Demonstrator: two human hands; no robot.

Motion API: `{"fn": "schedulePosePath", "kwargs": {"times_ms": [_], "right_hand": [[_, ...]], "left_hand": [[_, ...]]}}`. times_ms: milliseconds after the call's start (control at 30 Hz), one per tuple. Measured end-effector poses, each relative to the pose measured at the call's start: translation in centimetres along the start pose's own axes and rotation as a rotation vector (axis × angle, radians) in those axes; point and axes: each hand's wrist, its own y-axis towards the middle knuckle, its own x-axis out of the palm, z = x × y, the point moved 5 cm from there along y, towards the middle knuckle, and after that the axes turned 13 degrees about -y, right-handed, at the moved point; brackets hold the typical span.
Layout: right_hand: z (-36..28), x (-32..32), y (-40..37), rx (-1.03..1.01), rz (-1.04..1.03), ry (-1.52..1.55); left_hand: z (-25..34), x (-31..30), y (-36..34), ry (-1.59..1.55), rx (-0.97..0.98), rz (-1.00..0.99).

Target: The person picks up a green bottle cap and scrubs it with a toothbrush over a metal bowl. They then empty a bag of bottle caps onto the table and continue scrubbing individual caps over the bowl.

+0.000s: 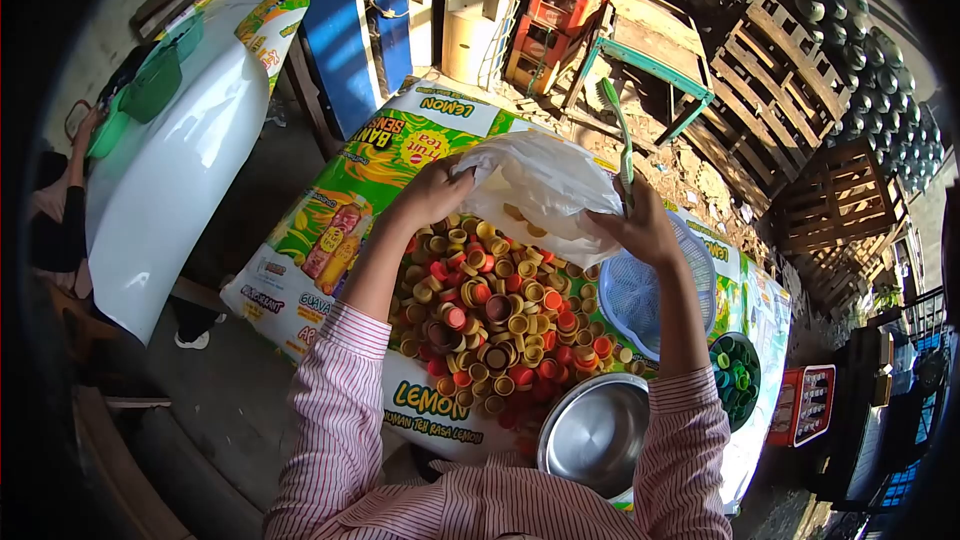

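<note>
My left hand (440, 190) grips the left edge of a translucent white plastic bag (545, 175), fingers closed. On the bag's other side, my right hand (645, 225) is closed on its edge and also holds a green-handled brush (622, 130), which points upward. A few caps show through the bag. Below the bag lies a heap of yellow, red and brown bottle caps (500, 315) on the printed tablecloth (400, 155). Close to my right forearm is a blue plastic basket (640, 305). A metal bowl (595, 435) sits nearest my body.
A dark bowl of green caps (735, 380) stands at the table's right. Another person's hand (88, 125) is near green baskets (150, 85) on a white-covered table (190, 190) at left. Beyond are stacked crates (555, 15), a wooden table (655, 30) and pallets (775, 80).
</note>
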Motion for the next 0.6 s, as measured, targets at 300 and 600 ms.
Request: {"fn": "schedulePosePath", "kwargs": {"times_ms": [300,600], "right_hand": [[3.5,7.7,-1.6,0.145,-0.370,0.255],[3.5,11.3,-4.3,0.419,-0.700,0.467]], "left_hand": [[-5.7,2.6,-2.7,0.381,-0.169,-0.230],[-6.3,2.8,-4.6,0.300,-0.035,-0.276]]}}
